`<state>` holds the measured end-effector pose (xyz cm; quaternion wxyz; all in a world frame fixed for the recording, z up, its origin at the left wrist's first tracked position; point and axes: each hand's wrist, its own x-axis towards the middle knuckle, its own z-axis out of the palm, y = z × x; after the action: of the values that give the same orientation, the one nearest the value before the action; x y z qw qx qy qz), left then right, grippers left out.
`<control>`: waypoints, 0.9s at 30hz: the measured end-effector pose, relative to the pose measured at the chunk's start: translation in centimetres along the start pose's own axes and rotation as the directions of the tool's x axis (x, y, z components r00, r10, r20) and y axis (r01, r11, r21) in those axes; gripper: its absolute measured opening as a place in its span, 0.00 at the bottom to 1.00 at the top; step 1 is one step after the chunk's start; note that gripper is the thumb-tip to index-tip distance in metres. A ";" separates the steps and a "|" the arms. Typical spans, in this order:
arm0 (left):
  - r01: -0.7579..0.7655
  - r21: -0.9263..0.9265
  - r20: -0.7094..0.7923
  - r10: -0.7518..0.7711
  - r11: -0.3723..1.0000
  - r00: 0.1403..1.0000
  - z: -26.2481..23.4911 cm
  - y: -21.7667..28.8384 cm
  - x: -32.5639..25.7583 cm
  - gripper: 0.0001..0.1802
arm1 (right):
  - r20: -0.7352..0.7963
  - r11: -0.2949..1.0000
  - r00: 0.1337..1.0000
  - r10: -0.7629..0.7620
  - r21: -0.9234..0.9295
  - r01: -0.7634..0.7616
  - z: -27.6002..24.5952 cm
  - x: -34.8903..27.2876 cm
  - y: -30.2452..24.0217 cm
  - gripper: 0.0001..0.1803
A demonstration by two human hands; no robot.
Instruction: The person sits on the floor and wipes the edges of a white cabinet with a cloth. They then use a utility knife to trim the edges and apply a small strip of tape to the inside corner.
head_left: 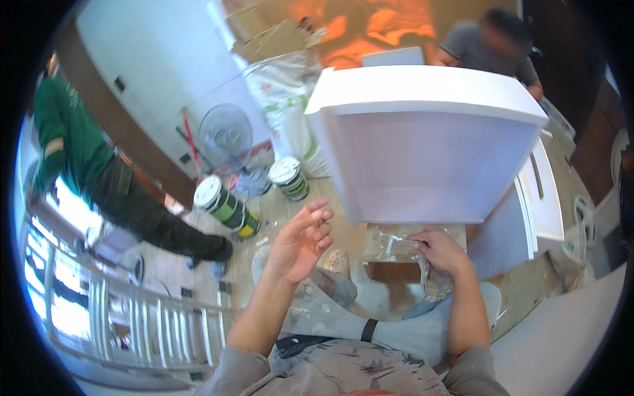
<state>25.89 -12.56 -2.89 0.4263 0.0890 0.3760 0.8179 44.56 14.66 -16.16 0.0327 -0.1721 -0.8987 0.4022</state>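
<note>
A white open-fronted box [422, 165], like a cabinet or drawer body, rests tilted on a small paint-stained wooden stool [383, 249] before me. My left hand [300, 243] is raised in the air left of the box, its fingers loosely bent and apart, with nothing in them. Over the stool's right side, my right hand [441, 249] is closed, thumb and forefinger pinched toward the stool top. A crumpled pale rag [434, 280] hangs below that hand and seems held in its fingers. White smears mark the stool top near the fingertips.
White panels [545, 191] stand right of the box. Lidded paint buckets [228, 206], a fan [226, 135] and a large sack [287, 99] stand at the left back. A metal ladder [152, 320] lies nearer left. One person [72, 132] stands left; another [492, 49] works behind the box.
</note>
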 end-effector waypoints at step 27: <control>-0.760 0.228 0.642 0.493 0.609 0.587 4.5 11.0 -8.2 0.41 | 0.098 0.970 0.991 0.085 0.220 -0.105 2.9 0.5 1.6 0.20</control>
<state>26.16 -20.33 9.34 0.1443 0.5394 0.3775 0.7387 43.99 13.72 -19.33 -0.0071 -0.1923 -0.8386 0.5096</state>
